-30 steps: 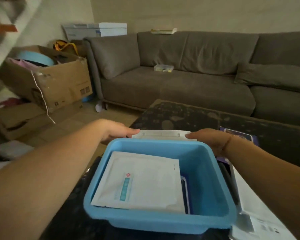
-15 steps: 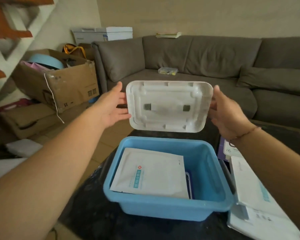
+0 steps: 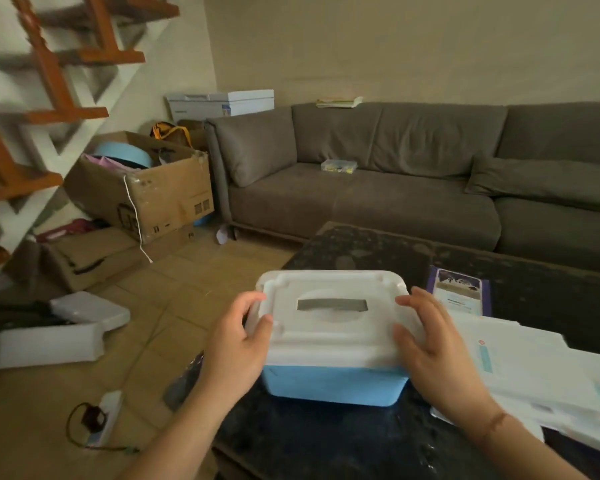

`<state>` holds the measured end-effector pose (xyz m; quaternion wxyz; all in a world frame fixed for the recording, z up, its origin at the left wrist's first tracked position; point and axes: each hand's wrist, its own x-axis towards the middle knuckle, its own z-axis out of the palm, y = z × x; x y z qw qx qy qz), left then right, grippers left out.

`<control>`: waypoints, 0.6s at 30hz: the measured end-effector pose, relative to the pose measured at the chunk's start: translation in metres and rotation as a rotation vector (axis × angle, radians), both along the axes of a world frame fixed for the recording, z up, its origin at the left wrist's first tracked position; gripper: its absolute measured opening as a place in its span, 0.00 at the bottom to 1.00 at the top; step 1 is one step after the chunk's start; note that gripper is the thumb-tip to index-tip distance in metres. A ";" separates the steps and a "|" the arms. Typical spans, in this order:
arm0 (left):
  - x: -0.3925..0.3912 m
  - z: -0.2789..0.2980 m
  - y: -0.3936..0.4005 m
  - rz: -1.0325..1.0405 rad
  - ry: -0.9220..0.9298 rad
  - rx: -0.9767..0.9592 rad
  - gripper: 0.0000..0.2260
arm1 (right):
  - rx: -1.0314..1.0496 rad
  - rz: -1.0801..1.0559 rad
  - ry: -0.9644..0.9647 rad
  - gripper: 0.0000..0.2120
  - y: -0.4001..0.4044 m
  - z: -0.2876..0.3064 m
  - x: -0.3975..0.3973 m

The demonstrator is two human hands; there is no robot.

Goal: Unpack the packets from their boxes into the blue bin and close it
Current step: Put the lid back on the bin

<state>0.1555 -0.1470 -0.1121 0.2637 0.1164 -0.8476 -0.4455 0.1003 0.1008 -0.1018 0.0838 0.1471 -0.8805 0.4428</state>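
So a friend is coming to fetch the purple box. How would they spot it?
On the dark table before the grey sofa, look past the lidded blue bin. The purple box lies flat at its far right, the only purple thing beside white packets.

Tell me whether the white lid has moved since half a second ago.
Yes. The white lid has come down from the air onto the blue bin, with the left hand and right hand at its ends.

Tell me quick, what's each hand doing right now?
Left hand: holding the left edge of the white lid, fingers curled over it.
Right hand: open, fingers resting on the lid's right edge, atop the blue bin.
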 end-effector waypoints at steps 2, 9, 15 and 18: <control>0.004 -0.002 -0.002 0.038 -0.010 -0.045 0.12 | 0.009 -0.015 0.017 0.15 0.003 -0.005 0.003; -0.010 0.010 -0.012 0.020 -0.111 -0.091 0.08 | 0.174 -0.066 0.109 0.15 0.007 -0.007 -0.001; -0.029 0.013 -0.014 0.046 -0.130 -0.011 0.10 | 0.144 -0.081 0.109 0.10 0.008 -0.002 -0.012; -0.027 0.013 -0.013 0.105 -0.209 0.311 0.17 | 0.060 -0.109 -0.037 0.14 0.009 -0.001 -0.020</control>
